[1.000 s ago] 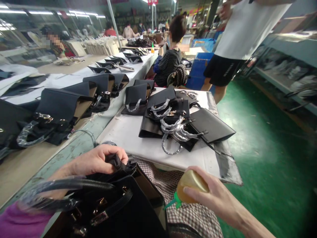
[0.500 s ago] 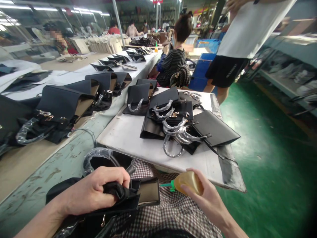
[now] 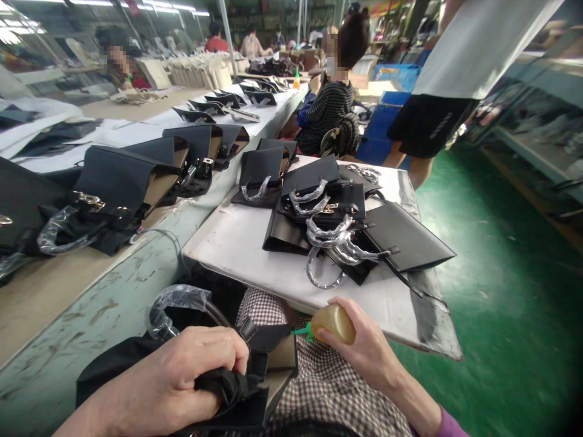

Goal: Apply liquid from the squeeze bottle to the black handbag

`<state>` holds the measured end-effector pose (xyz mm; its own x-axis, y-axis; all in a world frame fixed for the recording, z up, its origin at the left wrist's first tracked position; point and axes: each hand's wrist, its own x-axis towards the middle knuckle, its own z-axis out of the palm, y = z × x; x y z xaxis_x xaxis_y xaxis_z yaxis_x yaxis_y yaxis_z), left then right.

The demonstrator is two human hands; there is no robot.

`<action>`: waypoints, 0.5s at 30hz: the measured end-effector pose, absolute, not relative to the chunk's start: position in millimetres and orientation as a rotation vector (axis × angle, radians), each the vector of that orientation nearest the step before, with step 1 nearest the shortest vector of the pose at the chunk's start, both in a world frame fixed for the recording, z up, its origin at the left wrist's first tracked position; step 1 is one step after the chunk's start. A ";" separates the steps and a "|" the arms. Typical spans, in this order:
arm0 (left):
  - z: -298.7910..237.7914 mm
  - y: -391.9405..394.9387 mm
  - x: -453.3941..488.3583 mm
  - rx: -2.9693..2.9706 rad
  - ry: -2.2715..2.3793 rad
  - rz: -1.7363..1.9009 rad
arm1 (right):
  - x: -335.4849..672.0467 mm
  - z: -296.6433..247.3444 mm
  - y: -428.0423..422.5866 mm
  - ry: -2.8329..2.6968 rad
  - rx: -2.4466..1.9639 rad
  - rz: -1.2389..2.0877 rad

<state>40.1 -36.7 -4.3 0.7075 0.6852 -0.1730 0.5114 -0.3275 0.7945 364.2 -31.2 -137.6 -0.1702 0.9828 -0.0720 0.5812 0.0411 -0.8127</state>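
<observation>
On my lap, over a checked cloth [image 3: 339, 385], lies a black handbag [image 3: 116, 358] with a plastic-wrapped handle [image 3: 180, 297]. My left hand [image 3: 177, 370] is closed round bunched black fabric [image 3: 223, 382] of this bag. The bag's edge at the right stands open and shows a brown inner face [image 3: 281, 358]. In my right hand [image 3: 364, 340] is a squeeze bottle [image 3: 334, 323] of amber liquid, tilted on its side. Its green nozzle [image 3: 303, 331] points left and meets the bag's upper right edge; whether it touches cannot be made out.
A white-topped table [image 3: 237, 243] ahead bears a pile of black handbags [image 3: 319, 176]. More black bags [image 3: 118, 173] line the long bench [image 3: 150, 267] on my left. A seated person [image 3: 334, 109] and a standing person [image 3: 437, 109] are beyond the table. Green floor [image 3: 492, 273] lies to the right.
My right hand has moved the bottle slightly left and up, its nozzle now at the bag's edge. The bag's right end has tilted and opened wider under my left hand. The view has shifted slightly.
</observation>
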 end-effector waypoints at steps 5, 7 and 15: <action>-4.7 -38.1 41.4 2.005 0.900 0.250 | 367.9 -132.8 -31.9 -1.854 -1.566 1.057; -5.0 -38.8 40.7 2.002 0.892 0.253 | 369.3 -128.3 -34.6 -1.871 -1.562 1.089; -7.2 -41.4 40.7 1.974 0.874 0.249 | 371.8 -119.6 -45.0 -1.901 -1.559 1.123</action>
